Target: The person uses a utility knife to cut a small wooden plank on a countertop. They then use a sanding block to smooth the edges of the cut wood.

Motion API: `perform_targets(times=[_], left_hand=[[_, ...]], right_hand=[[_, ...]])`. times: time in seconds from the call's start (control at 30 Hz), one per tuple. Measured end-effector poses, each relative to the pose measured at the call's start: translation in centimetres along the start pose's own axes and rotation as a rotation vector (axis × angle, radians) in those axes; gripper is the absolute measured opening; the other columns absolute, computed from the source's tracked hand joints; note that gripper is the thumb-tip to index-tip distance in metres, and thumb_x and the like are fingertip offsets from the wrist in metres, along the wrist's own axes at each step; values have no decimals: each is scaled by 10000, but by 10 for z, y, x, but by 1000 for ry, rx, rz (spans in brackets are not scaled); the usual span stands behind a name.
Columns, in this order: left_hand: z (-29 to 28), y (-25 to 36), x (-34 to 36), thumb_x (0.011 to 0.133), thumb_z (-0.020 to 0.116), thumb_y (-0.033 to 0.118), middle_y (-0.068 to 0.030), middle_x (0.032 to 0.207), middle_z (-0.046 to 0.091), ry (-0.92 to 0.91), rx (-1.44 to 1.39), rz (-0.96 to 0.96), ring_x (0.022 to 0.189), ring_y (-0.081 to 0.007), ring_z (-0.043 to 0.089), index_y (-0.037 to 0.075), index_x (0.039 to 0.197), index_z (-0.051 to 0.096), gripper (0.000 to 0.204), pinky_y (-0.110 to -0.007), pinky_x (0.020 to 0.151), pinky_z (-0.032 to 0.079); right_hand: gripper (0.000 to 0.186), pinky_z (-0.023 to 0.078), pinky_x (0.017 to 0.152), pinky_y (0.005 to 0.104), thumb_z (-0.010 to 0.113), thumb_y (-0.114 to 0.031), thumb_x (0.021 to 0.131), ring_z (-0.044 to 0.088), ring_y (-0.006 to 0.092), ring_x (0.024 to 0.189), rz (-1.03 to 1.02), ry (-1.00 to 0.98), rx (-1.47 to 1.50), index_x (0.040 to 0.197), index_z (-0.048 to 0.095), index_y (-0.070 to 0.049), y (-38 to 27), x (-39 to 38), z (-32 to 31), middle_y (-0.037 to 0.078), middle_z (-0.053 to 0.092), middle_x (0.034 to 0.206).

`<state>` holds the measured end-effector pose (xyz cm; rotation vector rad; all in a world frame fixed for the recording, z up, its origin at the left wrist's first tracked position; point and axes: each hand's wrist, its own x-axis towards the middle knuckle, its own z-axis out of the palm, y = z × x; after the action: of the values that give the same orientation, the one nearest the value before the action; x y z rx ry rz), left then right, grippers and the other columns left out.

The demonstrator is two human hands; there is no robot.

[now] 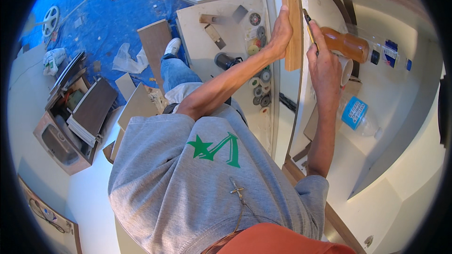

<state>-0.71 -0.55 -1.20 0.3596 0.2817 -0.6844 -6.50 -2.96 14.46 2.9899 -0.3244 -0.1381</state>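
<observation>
Fingers of the right hand [326, 68] were closed around a slim yellow-and-black hand tool [310, 33], index finger stretched along it, at upper right of the frame. Just beside it, the left hand [281, 35] gripped a long, light-brown wooden block [293, 28], thumb on its face, other fingers mostly hidden. Good control probably called for a steady block, light tool pressure and a left thumb clear of the tip.

Long orange-brown wooden block [293, 30], straight-edged; slim black-yellow tool [308, 20], slanted, just beside.
</observation>
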Motion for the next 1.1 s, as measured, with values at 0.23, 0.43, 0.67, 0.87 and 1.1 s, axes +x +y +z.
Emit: perform_targets(times=[0.23, 0.43, 0.67, 0.87, 1.1], left_hand=[[-8, -19, -2, 1041, 308, 653, -70, 1117, 603, -43, 13, 53, 1000, -188, 634, 93, 1277, 523, 645, -378, 842, 560], [-12, -27, -2, 1041, 307, 652, -79, 1125, 610, -28, 9, 49, 1013, -199, 640, 92, 1285, 518, 647, -386, 855, 565], [-11, -32, -7, 1044, 311, 639, -89, 1128, 610, 2, 16, 59, 1014, -212, 639, 74, 1270, 528, 647, -390, 869, 556], [-5, -32, -26, 1045, 332, 632, -76, 1099, 606, -32, -32, 26, 1003, -199, 632, 73, 1259, 531, 631, -379, 852, 555], [-4, -35, -38, 1048, 333, 626, -69, 1099, 603, -52, -64, 10, 997, -194, 633, 86, 1262, 513, 608, -378, 853, 558]], right_hand=[[556, 489, 587, 466, 581, -103, 953, 644, 330, 598, -3, 1, -36, 1488, 517, -237, 2, -13, 2, 156, 647, 684], [555, 487, 571, 467, 583, -102, 947, 640, 314, 575, -13, 16, -40, 1482, 527, -239, 4, -19, 2, 147, 641, 661], [559, 470, 559, 458, 582, -101, 948, 612, 299, 546, -27, 21, -25, 1488, 524, -235, 7, -26, 2, 140, 616, 632], [542, 461, 552, 461, 582, -90, 953, 594, 297, 525, -55, 52, -15, 1481, 533, -203, 12, -41, 3, 146, 593, 608], [543, 478, 553, 459, 592, -84, 944, 600, 311, 530, -71, 63, -39, 1471, 545, -204, 16, -49, 7, 153, 603, 614]])
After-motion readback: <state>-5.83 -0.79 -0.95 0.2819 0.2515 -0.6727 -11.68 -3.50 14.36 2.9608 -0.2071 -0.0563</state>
